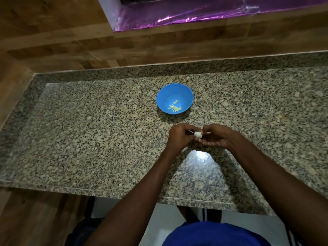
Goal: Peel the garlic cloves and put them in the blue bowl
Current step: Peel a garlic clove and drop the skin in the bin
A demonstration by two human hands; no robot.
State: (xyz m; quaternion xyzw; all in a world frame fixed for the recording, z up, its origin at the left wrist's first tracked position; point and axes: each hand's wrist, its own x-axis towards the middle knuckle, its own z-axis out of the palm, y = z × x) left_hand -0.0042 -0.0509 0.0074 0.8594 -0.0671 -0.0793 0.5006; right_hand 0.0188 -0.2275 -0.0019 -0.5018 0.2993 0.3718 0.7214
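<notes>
- Peeling is under way: the left hand point(179, 137) and right hand point(217, 136) both pinch one garlic clove point(198, 134) above the counter point(88, 132).
- Next, likely strip its skin and drop it into the blue bowl point(174, 89), just beyond, beside the peeled cloves point(174, 107).

Granite counter point(88, 139), wood wall point(53, 32), purple foil point(195, 13).

1. A small, whitish, rounded piece of garlic point(198, 134) with papery skin is held above the table, between the fingers of both hands; a thin strip of skin sticks up from its right side.
2. A round blue plastic bowl point(184, 96) stands upright farther back, well apart from the garlic.
3. Several pale yellowish peeled garlic cloves point(174, 107) lie clustered on the bowl's bottom (toward its near side).
</notes>
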